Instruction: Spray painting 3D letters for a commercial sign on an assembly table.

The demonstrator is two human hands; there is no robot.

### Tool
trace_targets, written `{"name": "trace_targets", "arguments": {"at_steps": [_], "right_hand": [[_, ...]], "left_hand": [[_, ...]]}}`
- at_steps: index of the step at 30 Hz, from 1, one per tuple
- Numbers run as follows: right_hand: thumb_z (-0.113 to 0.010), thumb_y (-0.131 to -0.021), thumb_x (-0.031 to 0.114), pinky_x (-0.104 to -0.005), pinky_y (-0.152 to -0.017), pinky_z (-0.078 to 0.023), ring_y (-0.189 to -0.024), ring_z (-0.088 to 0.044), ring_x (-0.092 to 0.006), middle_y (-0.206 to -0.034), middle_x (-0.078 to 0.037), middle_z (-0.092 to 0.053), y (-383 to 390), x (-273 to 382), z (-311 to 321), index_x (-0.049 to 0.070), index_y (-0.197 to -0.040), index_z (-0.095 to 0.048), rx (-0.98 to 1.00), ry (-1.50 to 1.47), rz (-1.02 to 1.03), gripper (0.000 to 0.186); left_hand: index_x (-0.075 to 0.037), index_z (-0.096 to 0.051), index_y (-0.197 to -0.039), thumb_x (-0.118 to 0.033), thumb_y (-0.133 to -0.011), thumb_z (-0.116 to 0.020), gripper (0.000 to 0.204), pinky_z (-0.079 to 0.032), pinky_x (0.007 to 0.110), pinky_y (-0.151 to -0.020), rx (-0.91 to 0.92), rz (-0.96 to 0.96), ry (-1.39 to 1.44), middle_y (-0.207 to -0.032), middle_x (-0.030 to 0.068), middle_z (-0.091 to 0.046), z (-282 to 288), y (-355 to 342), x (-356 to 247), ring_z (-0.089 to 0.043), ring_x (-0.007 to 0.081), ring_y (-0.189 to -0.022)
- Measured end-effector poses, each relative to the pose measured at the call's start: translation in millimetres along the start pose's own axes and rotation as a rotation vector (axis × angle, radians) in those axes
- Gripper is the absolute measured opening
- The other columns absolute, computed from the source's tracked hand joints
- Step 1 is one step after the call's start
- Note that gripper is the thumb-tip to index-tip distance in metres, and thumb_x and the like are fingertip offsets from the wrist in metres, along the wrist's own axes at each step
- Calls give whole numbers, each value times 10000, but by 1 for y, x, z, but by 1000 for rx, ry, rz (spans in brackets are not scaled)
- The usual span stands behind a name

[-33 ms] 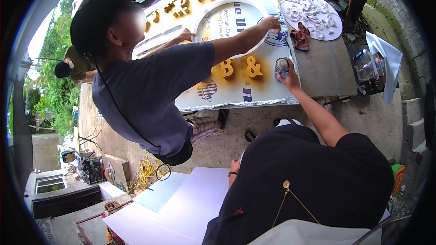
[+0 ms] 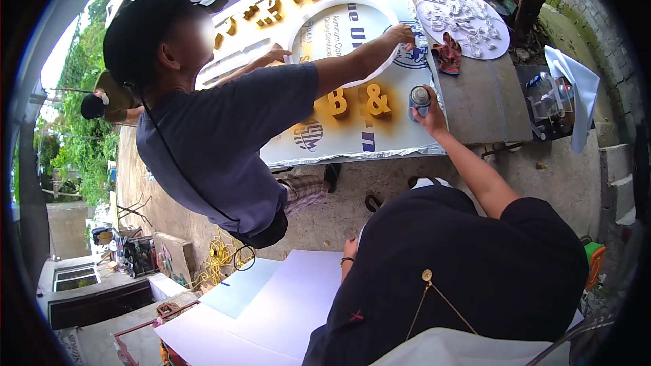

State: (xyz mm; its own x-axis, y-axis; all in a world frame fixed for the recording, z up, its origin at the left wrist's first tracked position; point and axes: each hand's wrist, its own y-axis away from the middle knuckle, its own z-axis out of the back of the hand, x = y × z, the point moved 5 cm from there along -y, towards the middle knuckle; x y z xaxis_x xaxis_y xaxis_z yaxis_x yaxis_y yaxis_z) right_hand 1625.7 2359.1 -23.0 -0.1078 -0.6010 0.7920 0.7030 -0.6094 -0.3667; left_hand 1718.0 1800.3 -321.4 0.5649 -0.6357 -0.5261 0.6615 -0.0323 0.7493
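Note:
My right hand (image 2: 432, 122) is wrapped round a spray can (image 2: 420, 99), held upright over the near right edge of the sheet-covered table. My left hand (image 2: 350, 247) hangs low beside my body, a dark band on its wrist; its fingers are partly hidden. Left of the can, a yellow-sprayed ampersand (image 2: 377, 99) and letter B (image 2: 337, 103) lie on the printed sheet (image 2: 407, 139), ringed by overspray. A co-worker in a grey shirt (image 2: 224, 129) leans over the table, both hands at a large white ring (image 2: 392, 68).
More yellow-sprayed letters (image 2: 270, 16) lie at the far side. A round white board (image 2: 475, 44) holds several small clear pieces, beside a red-and-black glove (image 2: 449, 54). Clear containers (image 2: 549, 98) stand at right. Pale sheets (image 2: 271, 305) and a yellow cord (image 2: 224, 254) lie behind the co-worker.

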Motion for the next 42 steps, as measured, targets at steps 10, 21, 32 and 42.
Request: {"name": "trace_targets", "arguments": {"at_steps": [10,21,32,42], "right_hand": [[-650,-715,170,-383,-878,-401,-1088,-452,-347,-1211,-174,-408,0,12,-1,108,-1261,-216,-42,13,62,699],[-658,-715,175,-379,-893,-385,-1112,-433,-341,-1217,-173,-406,2,10,-4,103,-1262,-214,-47,-1,27,708],[-660,-714,177,-389,-878,-392,-1105,-432,-357,-1208,-178,-412,5,11,-5,110,-1269,-217,-94,38,26,713],[-659,-722,179,-393,-878,-391,-1100,-434,-358,-1203,-180,-414,7,14,-3,118,-1266,-223,-106,47,-3,700]], "left_hand": [[80,-488,-1082,-307,-778,-563,497,-431,321,-821,28,-59,-117,-1013,205,-575,15,-11,21,-564,263,-941],[89,-497,-1085,-311,-770,-564,515,-428,327,-828,21,-39,-158,-1031,218,-568,26,-4,15,-561,278,-953],[74,-551,-1029,-293,-766,-549,451,-435,336,-818,-2,-91,-184,-986,224,-589,28,-5,24,-571,285,-945],[78,-550,-1039,-312,-752,-567,484,-450,322,-781,58,-62,-107,-967,227,-597,26,-5,35,-588,267,-910]]}}
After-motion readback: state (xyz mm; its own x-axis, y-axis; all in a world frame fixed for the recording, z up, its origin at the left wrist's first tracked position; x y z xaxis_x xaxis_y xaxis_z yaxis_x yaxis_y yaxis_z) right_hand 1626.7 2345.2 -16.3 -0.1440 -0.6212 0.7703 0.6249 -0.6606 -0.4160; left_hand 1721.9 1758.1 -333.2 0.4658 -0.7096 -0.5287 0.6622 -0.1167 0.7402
